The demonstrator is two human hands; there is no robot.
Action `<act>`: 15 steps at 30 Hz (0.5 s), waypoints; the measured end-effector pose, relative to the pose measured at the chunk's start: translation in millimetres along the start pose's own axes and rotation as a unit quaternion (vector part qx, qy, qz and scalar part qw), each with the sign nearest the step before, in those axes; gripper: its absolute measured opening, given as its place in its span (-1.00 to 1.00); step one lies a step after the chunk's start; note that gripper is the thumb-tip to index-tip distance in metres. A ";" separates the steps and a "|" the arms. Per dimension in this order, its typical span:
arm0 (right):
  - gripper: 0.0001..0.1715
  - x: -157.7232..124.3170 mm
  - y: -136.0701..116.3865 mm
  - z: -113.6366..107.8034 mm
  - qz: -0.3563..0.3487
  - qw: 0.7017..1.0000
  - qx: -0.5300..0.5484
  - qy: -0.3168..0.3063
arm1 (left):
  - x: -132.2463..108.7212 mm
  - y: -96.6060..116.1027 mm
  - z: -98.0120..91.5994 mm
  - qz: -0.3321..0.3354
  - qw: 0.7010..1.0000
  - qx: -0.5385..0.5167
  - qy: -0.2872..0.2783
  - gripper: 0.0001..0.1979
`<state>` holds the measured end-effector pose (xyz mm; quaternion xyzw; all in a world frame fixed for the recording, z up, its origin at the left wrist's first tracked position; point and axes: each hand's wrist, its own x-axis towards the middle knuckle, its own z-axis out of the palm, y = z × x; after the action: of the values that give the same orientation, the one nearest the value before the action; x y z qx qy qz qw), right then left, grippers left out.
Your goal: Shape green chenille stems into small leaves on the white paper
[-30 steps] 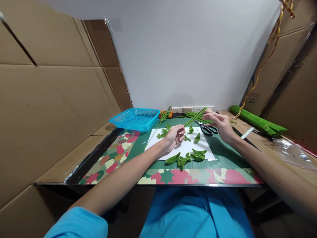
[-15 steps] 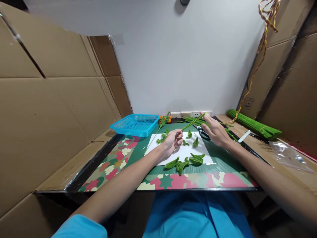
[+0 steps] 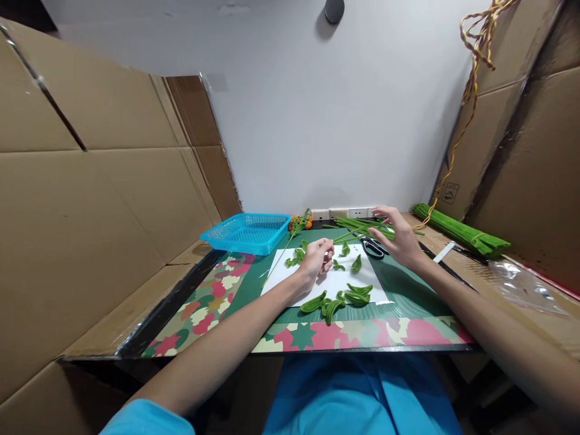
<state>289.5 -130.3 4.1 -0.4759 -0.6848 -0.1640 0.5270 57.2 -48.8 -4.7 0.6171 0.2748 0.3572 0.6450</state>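
My left hand (image 3: 316,262) is closed over the white paper (image 3: 326,284), pinching the lower end of a green pipe cleaner (image 3: 347,237) that slants up to the right. My right hand (image 3: 399,240) hovers to the right with its thumb and fingers apart, near the far end of that pipe cleaner. Below it and to its left lie black-handled scissors (image 3: 373,249). Leaf shapes bent from green pipe cleaner are scattered around my left hand: a pointed leaf (image 3: 356,264) at the right, and a cluster of curled leaves (image 3: 334,307) along the paper's near edge.
Loose green pipe cleaners (image 3: 357,223) lie behind the scissors. At the back left stands a blue basket (image 3: 254,241), beside an orange flower (image 3: 309,222) on a long green stem. A thick green bundle (image 3: 462,231) rests at the right, near a plastic bag (image 3: 525,287). Cardboard walls (image 3: 127,241) flank the table.
My right hand has moved away from the pipe cleaner's upper end, slightly right, its fingers curving. My left hand keeps its pinch. The camera view has tilted up slightly.
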 end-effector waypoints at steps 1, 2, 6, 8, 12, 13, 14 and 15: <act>-0.61 -1.2 2.8 0.2 -0.014 0.999 -0.028 -0.037 | 0.6 -1.4 0.6 0.034 0.999 0.038 0.004 -0.63; -0.60 -2.8 5.1 0.9 -0.030 0.995 -0.058 -0.075 | 1.1 -2.4 1.0 0.075 0.994 0.075 0.013 -0.61; -0.53 -10.8 5.9 8.0 -0.091 0.971 -0.132 -0.177 | 1.1 -3.6 1.9 0.175 0.973 0.150 0.029 -0.59; -0.49 -13.5 2.1 12.8 -0.111 0.963 -0.153 -0.190 | -0.8 -3.4 3.2 0.165 0.975 0.145 0.014 -0.60; -0.55 -14.6 -7.5 20.4 -0.138 0.958 -0.159 -0.193 | -7.5 -3.1 8.7 0.131 0.985 0.114 -0.018 -0.62; -0.58 -14.5 -9.8 21.5 -0.146 0.958 -0.152 -0.194 | -9.3 -3.1 10.2 0.124 0.986 0.107 -0.023 -0.62; -0.62 -14.4 -12.1 22.3 -0.154 0.958 -0.143 -0.193 | -10.8 -3.2 11.6 0.118 0.987 0.104 -0.029 -0.62; -0.66 -14.3 -14.5 22.8 -0.162 0.959 -0.132 -0.190 | -12.1 -3.3 12.7 0.115 0.987 0.104 -0.034 -0.62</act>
<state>264.5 -127.8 -13.4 -0.4462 -0.8125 -0.2425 0.2862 60.5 -66.0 -7.9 0.7204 0.2154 0.3769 0.5409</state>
